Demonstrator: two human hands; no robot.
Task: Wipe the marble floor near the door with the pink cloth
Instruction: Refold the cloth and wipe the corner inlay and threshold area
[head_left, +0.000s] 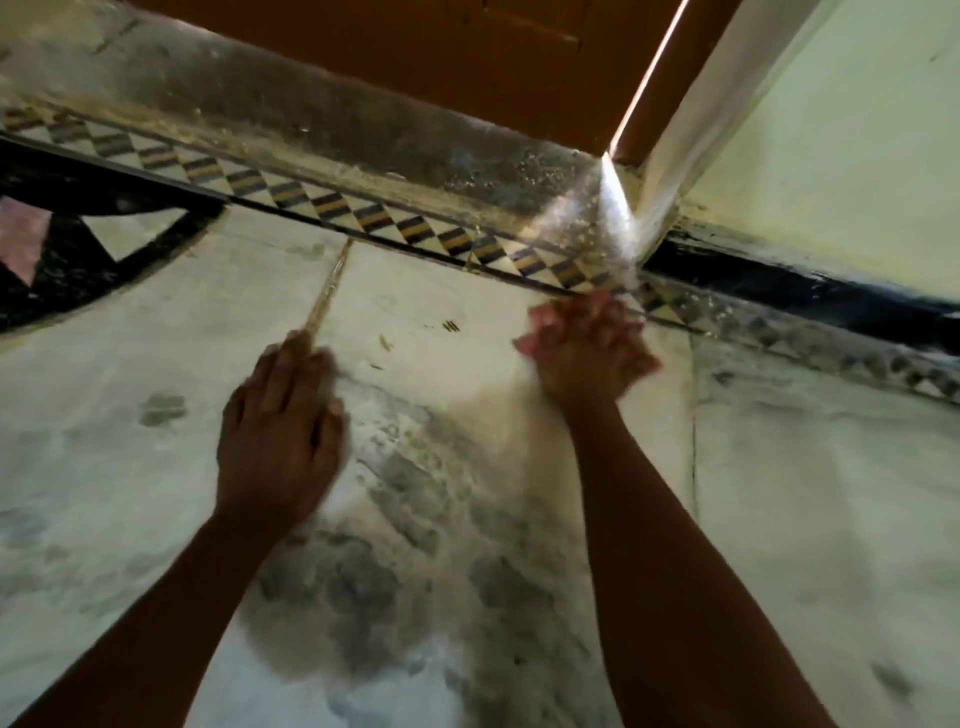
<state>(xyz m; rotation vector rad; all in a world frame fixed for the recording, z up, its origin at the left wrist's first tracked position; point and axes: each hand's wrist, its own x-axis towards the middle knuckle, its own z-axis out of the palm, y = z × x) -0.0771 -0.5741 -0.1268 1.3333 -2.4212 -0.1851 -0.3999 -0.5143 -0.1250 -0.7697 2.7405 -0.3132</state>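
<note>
Beneath both your hands spreads the pale, grey-veined marble floor (519, 519), and beyond your fingertips stands the brown wooden door (415, 52), a bright slit of daylight at its edge. Between the two runs the diamond-patterned inlay border strip (363, 215) with a gritty, dusty grey threshold slab (311, 124) behind it, so that's where the dirt sits.

Your left hand (280, 431) lies flat on the marble, fingers straight, bracing you; keep your weight there. Your right hand (584, 345) is blurred, fingers curled over the bunched pink cloth (535, 325), which peeks out on the far-left side of that hand, just short of the border strip.

My read: you're mid-stroke. Spread the cloth wider under your palm, press evenly, and pull strokes back toward yourself so grit leaves the corner instead of packing into it. Catch the small dark specks (451, 326) between your hands.
</note>
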